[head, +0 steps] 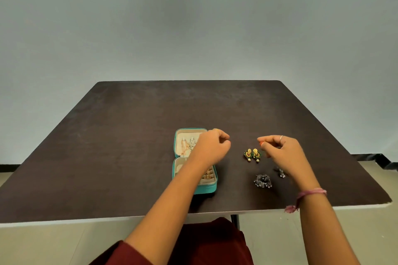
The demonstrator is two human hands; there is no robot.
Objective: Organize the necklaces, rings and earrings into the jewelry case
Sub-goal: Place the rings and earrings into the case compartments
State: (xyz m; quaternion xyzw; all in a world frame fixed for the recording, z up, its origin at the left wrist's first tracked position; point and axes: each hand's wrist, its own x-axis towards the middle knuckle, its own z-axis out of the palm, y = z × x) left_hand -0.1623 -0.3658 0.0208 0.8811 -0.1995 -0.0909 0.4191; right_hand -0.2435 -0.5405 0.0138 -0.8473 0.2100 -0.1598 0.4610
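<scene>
Overhead, the left hand is held with curled fingers above the open teal jewelry case; any contents cannot be told. The right hand is loosely curled, apparently empty, beside the gold earrings on the table.

Plain indoor room, type not determinable. Evidence: bare grey-blue wall, dark laminate table with white edge, beige tiled floor, dark skirting at the wall base.
</scene>
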